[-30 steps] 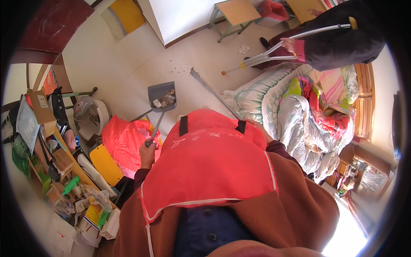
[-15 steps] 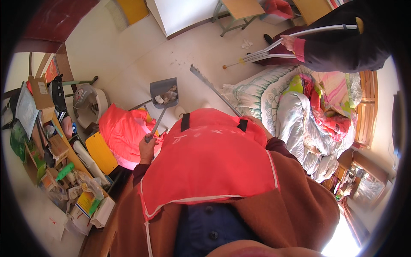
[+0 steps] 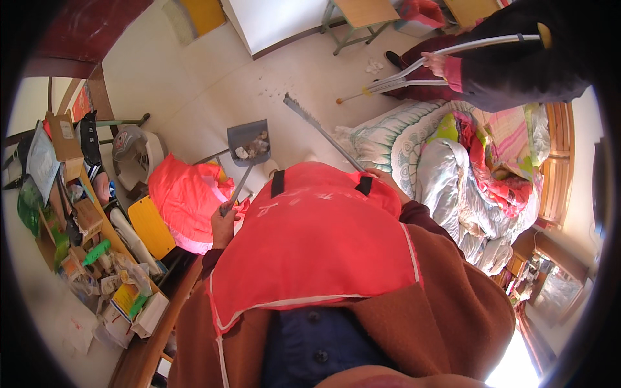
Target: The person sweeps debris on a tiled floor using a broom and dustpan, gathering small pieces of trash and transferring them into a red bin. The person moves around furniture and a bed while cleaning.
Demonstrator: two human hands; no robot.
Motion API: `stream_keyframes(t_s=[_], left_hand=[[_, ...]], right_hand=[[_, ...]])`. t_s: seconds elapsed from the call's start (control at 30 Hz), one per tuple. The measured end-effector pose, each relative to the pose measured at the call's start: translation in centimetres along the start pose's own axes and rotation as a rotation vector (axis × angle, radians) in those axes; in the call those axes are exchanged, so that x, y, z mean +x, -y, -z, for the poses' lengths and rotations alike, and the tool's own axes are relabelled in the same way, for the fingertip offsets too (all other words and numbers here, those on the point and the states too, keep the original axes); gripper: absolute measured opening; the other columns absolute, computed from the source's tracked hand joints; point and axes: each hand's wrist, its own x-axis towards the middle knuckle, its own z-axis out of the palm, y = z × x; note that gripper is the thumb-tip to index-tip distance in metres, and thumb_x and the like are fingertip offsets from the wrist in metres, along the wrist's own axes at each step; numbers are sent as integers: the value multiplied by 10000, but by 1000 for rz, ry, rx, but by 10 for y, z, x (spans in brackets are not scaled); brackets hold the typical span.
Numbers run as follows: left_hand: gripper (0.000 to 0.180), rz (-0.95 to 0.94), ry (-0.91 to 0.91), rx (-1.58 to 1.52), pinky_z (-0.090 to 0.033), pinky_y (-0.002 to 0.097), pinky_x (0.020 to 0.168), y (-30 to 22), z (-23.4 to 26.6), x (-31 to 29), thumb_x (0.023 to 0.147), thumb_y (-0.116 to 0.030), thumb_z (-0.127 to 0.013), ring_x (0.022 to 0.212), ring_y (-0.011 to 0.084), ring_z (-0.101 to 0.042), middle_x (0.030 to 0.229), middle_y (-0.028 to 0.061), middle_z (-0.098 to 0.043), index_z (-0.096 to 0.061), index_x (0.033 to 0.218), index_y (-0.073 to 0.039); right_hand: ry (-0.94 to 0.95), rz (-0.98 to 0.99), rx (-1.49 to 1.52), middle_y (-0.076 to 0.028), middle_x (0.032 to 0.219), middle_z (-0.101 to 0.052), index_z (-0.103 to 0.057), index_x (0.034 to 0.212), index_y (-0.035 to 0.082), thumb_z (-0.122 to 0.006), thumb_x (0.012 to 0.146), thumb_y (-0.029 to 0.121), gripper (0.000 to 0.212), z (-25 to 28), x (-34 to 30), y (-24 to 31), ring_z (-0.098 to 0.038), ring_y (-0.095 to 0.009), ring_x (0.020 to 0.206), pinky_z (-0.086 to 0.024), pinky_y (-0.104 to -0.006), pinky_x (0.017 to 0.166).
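A grey dustpan is gripped by the left hand, a broom by the right hand, its fingers partly hidden by the red apron.

Upper left of the frame: 1 dark red door. Top centre: 1 stool, wooden top, green legs; just right of it, 1 bin with red lining. Upper right: 1 person in a dark top, holding 1 metal crutch. Right: white-and-green quilt, rumpled grey quilt, wooden headboard. Left: 1 white tub, 1 yellow chair beside bright red cloth, 1 cardboard box. Lower left: 1 green bottle amid clutter.
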Motion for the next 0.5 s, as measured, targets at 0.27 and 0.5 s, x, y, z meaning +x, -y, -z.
stream_keyframes(t_s=[0.27,0.5], left_hand=[[299,-37,40,53,-496,240,597,3,-2,2,787,-67,-570,676,131,-592,844,59,-593,-567,1051,72],[318,-43,30,7,-479,235,568,-1,-4,0,779,-49,-550,633,136,-593,787,66,-581,-549,1076,65]], right_hand=[[17,39,-134,-157,1119,-606,-560,1170,8,-646,811,376,521,6,4,-12,-576,-219,1036,-440,-306,881],[31,82,-201,-132,1091,-609,-542,1173,-15,-620,837,306,471,1,-2,-8,-572,-198,999,-444,-289,856]])
